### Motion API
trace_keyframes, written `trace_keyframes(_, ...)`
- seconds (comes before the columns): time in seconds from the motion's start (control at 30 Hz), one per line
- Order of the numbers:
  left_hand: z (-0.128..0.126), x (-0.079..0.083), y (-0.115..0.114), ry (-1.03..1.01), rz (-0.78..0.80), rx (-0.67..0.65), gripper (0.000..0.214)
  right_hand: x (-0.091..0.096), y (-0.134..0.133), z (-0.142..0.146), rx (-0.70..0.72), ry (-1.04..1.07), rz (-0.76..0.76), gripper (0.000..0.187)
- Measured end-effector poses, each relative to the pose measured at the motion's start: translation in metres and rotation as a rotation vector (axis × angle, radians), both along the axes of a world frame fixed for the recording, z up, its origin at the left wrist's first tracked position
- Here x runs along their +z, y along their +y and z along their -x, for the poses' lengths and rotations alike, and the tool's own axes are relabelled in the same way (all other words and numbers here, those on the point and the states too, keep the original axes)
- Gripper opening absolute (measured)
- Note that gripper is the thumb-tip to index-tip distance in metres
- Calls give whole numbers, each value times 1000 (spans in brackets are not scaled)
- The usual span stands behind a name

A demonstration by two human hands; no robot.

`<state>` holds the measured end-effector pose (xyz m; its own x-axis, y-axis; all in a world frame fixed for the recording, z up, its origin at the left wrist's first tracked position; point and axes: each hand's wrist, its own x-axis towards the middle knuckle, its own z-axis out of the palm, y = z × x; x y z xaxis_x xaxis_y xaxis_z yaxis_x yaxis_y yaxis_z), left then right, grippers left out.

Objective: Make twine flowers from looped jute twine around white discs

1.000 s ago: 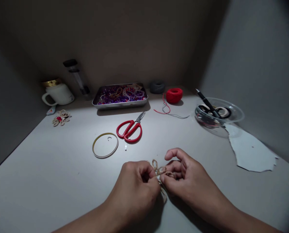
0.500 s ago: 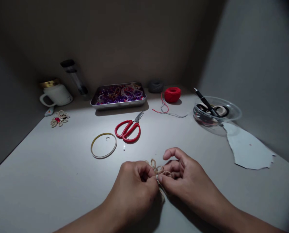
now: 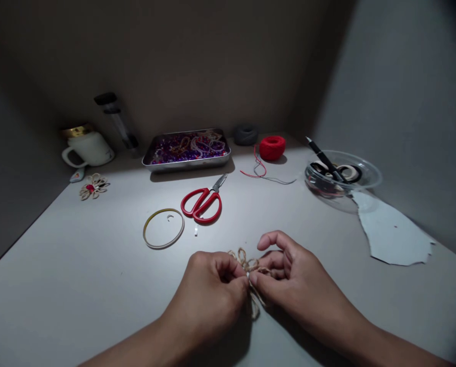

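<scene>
Between my two hands is a looped twine flower (image 3: 253, 263) with a small white bit at its centre. My left hand (image 3: 214, 290) is closed, thumb and fingers pinching the flower's left side, which they hide. My right hand (image 3: 289, 278) pinches the flower from the right near its centre, with the forefinger raised and bent. Some twine loops stick out above and below the fingers. Beyond the hands lie red-handled scissors (image 3: 203, 210) and a pale hoop (image 3: 146, 241). A finished-looking twine flower with a red centre (image 3: 90, 188) rests at the far left.
A metal tray (image 3: 185, 165) of purple beads stands at the back. Beside it are a grey thread ball (image 3: 246, 135) and a red thread ball (image 3: 273, 148). A clear bowl (image 3: 371, 176) with a pen, torn white card (image 3: 396, 237) and a mug (image 3: 92, 150) stand at the sides.
My hands stay in place on the twine flower. Its lower loop has shifted slightly, and the fingers at its centre have barely moved.
</scene>
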<state>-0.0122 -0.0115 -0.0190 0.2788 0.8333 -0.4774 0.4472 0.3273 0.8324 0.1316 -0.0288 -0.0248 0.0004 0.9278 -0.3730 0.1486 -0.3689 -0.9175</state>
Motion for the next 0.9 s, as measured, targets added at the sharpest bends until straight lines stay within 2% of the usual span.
trace_keyframes(0.6,0,2,-1,-42,-8,-8,10,-3,0,1,20,4,-11,32)
trace_keyframes(0.9,-1,6,-2,15,14,-8,11,0,-3,2,7,15,-5,31)
